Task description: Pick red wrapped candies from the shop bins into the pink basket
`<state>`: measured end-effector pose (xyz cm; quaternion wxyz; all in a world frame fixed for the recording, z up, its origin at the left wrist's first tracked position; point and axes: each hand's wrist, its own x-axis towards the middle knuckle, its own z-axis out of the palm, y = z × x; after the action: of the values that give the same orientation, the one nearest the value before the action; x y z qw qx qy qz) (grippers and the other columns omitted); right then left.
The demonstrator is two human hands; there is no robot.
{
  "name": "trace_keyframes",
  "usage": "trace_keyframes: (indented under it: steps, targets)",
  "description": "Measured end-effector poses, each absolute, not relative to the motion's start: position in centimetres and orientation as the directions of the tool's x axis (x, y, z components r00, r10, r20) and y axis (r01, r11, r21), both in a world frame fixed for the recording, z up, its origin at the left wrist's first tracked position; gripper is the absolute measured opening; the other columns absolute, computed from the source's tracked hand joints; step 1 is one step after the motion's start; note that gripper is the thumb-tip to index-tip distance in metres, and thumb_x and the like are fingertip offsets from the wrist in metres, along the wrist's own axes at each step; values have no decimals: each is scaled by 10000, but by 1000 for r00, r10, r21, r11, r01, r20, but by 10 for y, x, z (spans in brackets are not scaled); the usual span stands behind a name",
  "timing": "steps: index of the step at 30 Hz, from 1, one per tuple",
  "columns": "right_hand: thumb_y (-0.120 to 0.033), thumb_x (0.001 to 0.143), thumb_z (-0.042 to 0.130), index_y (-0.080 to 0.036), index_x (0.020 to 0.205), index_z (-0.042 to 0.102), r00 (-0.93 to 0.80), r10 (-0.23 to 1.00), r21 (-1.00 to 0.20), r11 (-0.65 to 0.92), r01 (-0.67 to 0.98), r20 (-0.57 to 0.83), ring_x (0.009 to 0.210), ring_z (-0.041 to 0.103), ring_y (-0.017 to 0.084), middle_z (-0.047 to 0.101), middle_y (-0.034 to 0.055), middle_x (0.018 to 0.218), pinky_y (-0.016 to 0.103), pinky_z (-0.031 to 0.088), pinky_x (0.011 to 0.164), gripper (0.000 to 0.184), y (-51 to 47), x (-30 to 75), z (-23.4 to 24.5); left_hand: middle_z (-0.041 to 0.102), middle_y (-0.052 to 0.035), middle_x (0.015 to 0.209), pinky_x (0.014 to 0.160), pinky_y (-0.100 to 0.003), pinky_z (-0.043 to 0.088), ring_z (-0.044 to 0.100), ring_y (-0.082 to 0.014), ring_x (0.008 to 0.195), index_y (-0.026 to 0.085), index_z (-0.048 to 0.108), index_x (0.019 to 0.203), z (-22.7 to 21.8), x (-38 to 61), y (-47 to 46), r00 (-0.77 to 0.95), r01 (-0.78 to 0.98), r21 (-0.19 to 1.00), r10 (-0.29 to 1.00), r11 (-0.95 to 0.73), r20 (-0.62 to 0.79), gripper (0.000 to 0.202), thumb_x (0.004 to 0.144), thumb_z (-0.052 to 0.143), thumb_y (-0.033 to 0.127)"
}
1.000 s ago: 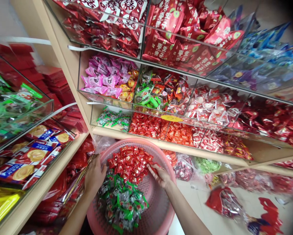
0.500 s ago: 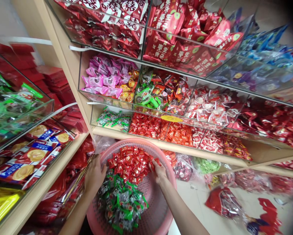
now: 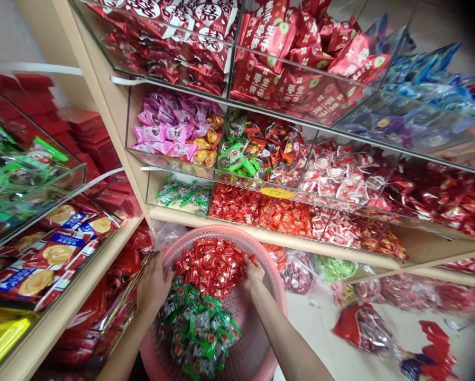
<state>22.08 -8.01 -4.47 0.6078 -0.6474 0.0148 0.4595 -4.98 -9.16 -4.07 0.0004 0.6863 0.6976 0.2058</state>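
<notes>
Basket (image 3: 279, 286): plastic, perforated, smooth rim, soft sheen. Red sweets (image 3: 211, 264): crinkled wrapping, glossy, foil-like. Green-ended sweets (image 3: 203, 328): shiny plastic film. Shelf upright (image 3: 98, 106): matt, wood-look. Bin front (image 3: 174, 162): clear, smooth; glass or plastic, cannot tell. Floor (image 3: 314, 325): smooth, faint gloss.

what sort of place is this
Probably a candy or snack shop: clear-fronted pale wooden shelves bearing large red printed bags, a yellow oval label on a shelf front, and a round pink perforated plastic basket holding small shiny red packets and green-and-clear packets.
</notes>
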Motion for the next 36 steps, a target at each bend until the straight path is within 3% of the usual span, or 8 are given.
trace_keyframes:
  steps: [10,26,31,36]
  targets:
    - [-148,571,645,-249,665,447,559,594,-793,-247,-557,-578,346,454,106,485,-93,417,230,369,374,241,-77,218,-37,538,-138,1213,904,-338,431,518,-249,1098,96,386,1269,-38,-50,-92,-60,961,277,968,-10,243,498,829,381,330]
    - [-153,567,676,-231,713,527,553,574,-767,-229,-599,-603,506,567,102,613,-69,589,203,477,490,222,-99,232,-27,551,-145,1194,885,-360,443,533,-251,1074,116,392,1269,-38,-49,-92,-66,954,299,961,-18,270,492,815,395,306]
    - [-209,559,704,-212,697,544,414,695,-748,-272,-605,-588,475,524,77,585,-72,582,189,469,487,211,-114,235,-23,556,-144,1183,886,-356,440,536,-251,1068,112,396,1263,-38,-49,-92,-61,957,288,961,-20,268,490,816,396,312]
    - [-266,668,610,-193,763,586,283,733,-681,-320,-659,-618,570,576,100,633,-24,671,187,480,506,122,-122,230,-11,553,-148,1189,882,-353,440,533,-252,1077,107,391,1268,-37,-49,-92,-49,957,287,961,-33,273,492,819,395,309]
